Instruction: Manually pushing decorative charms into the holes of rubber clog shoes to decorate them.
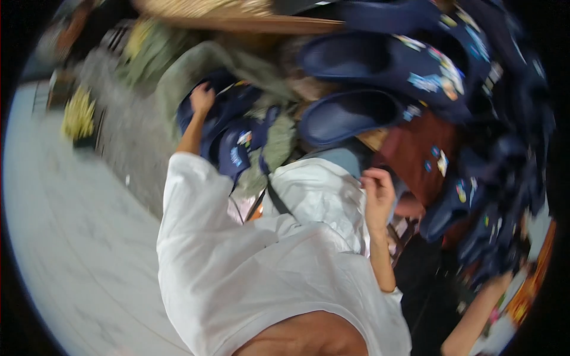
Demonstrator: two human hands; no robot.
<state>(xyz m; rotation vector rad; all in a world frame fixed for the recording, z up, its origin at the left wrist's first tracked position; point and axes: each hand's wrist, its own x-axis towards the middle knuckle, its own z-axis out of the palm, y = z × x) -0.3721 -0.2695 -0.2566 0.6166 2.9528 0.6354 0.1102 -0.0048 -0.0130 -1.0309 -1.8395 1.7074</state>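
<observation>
At the upper left, my left hand [203,98] has its fingers bent over the rim of a navy clog [190,113]. That shoe lies among other navy clogs on a greenish cloth sack [276,142]. A strapped clog with bright charms [234,151] lies just below my hand. My right hand [378,190] hangs beside my white clothing at centre right, fingers loosely curled and slightly apart, with nothing seen in it. Closest above it is a large navy clog [350,115], its opening facing me. Motion blurs some of the edges.
A heap of navy clogs [504,160] fills the right side, with a reddish-brown cloth [415,154] beside it. Another person's forearm [481,314] reaches to the heap from the lower right. A wooden-edged tray [255,24] is at the top. A yellowish plant [79,115] stands far left.
</observation>
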